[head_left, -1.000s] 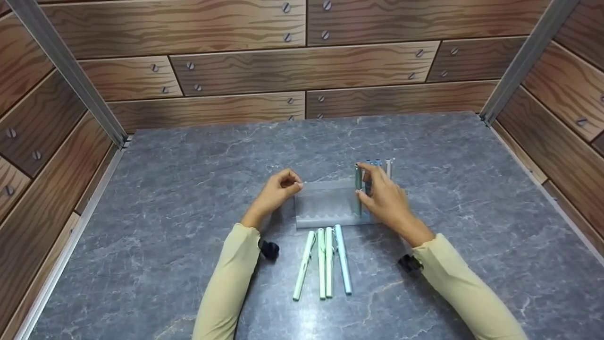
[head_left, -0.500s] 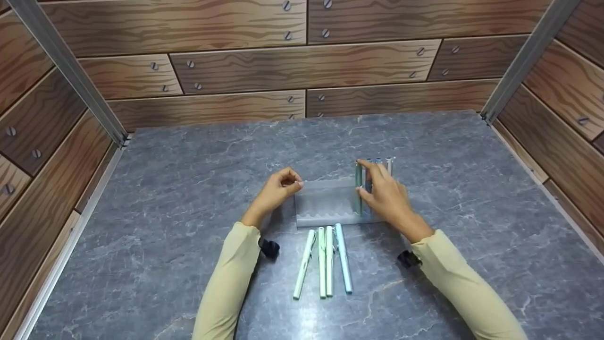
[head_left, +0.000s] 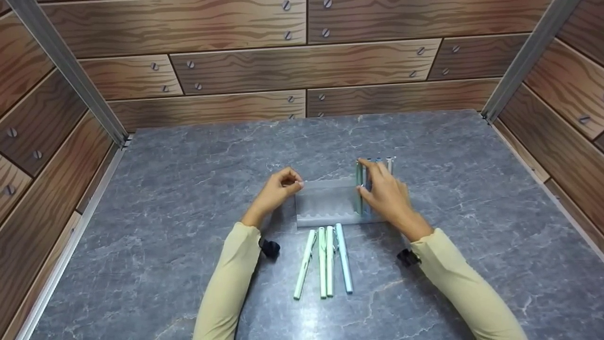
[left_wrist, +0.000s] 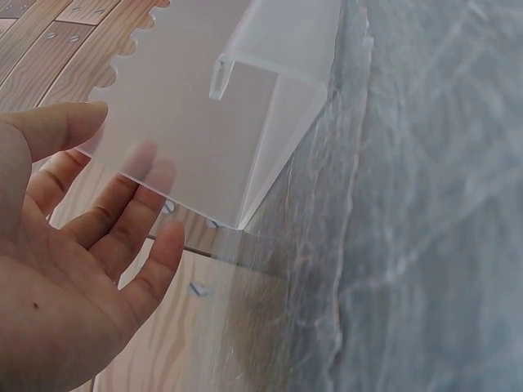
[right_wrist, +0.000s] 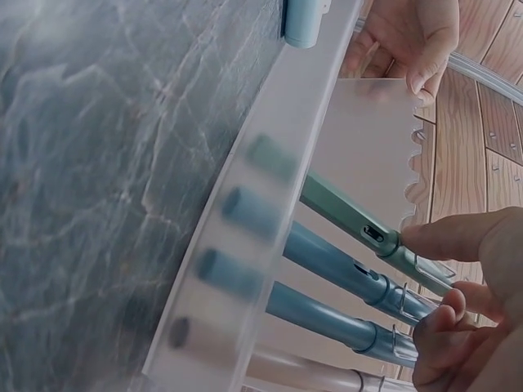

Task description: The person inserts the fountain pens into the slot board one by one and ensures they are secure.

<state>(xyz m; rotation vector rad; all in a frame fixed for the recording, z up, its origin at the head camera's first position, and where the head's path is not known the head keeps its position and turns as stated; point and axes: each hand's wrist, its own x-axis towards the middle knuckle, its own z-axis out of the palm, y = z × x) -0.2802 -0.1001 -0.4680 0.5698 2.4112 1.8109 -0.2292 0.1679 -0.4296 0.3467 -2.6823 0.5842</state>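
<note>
A frosted clear pen rack [head_left: 325, 200] with a scalloped back edge stands on the table. My left hand [head_left: 278, 191] pinches the upper left corner of its back panel between thumb and fingers, seen closely in the left wrist view. With thumb and fingers, my right hand [head_left: 389, 196] holds a dark green pen [right_wrist: 343, 212] near its capped upper end; the pen's lower end is behind the rack's frosted front lip. Beside it in the rack lean two blue pens [right_wrist: 327, 265] [right_wrist: 327, 318] and a pale beige pen [right_wrist: 302, 367], partly hidden by my hand in the head view.
In front of the rack lie several pens: a light green pen [head_left: 306, 264] at a slant, two more light green pens [head_left: 322, 264] [head_left: 330, 264] side by side, and a light blue pen [head_left: 344, 259]. Wood-patterned walls [head_left: 236, 71] enclose the grey marbled table [head_left: 165, 198].
</note>
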